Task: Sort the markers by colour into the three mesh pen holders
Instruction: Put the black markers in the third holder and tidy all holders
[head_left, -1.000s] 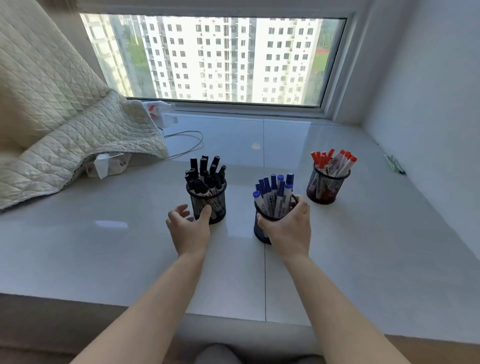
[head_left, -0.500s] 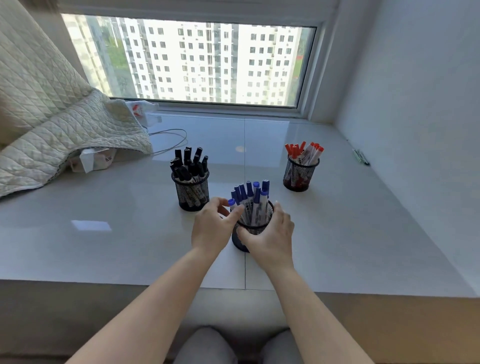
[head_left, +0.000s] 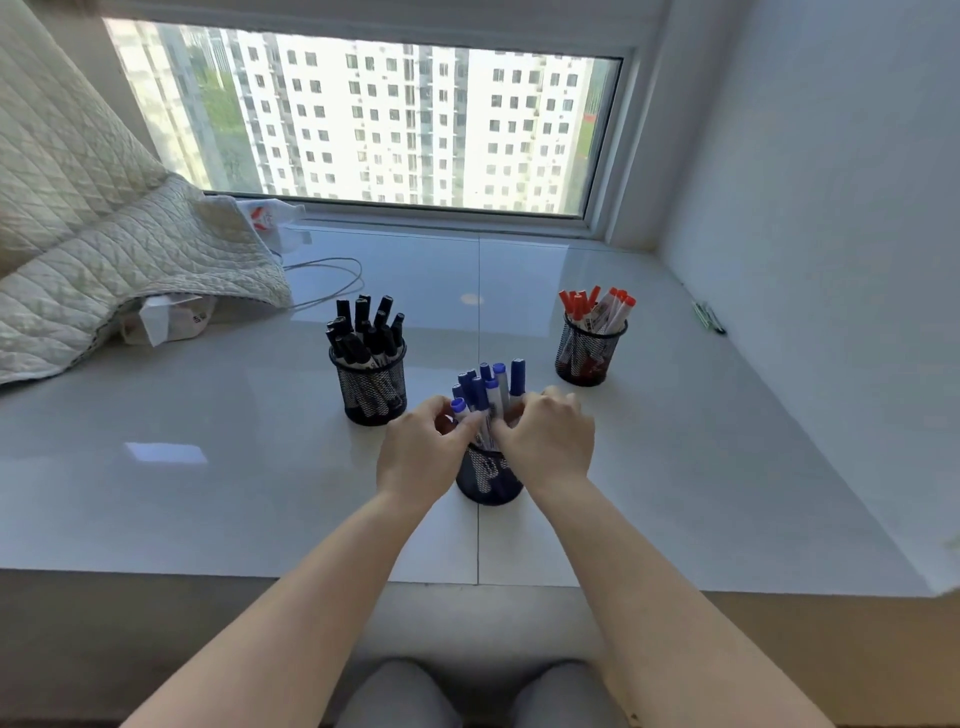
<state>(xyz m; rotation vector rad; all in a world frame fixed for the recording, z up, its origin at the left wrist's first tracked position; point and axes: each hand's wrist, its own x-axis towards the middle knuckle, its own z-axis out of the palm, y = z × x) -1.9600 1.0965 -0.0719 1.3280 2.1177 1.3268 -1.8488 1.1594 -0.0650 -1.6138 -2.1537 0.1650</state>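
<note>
We work on a glossy white sill (head_left: 675, 467) under a wide window (head_left: 363, 114), with a quilted blanket (head_left: 104, 249) heaped at 10 o'clock.

3 mesh holders stand on the sill, well apart. The holder of black markers (head_left: 370, 382) is at 11 o'clock from our hands, the holder of red markers (head_left: 589, 351) at 1 o'clock, and the holder of blue markers (head_left: 488, 475) sits nearest us, between our wrists.

Both hands are on that near holder. Our left hand (head_left: 421, 452) has its fingers curled in at the rim, touching the blue markers (head_left: 488, 389); our right hand (head_left: 550, 441) curls over the other side the same way. Whether either hand truly pinches a marker or only nudges the bundle, we cannot tell, since the fingertips are hidden among the barrels.

Each holder shows 1 colour only, so we judge the sorting done and this step a last tidying of the blue bundle. Next, we would let go gently, so the light holder does not tip.
</note>
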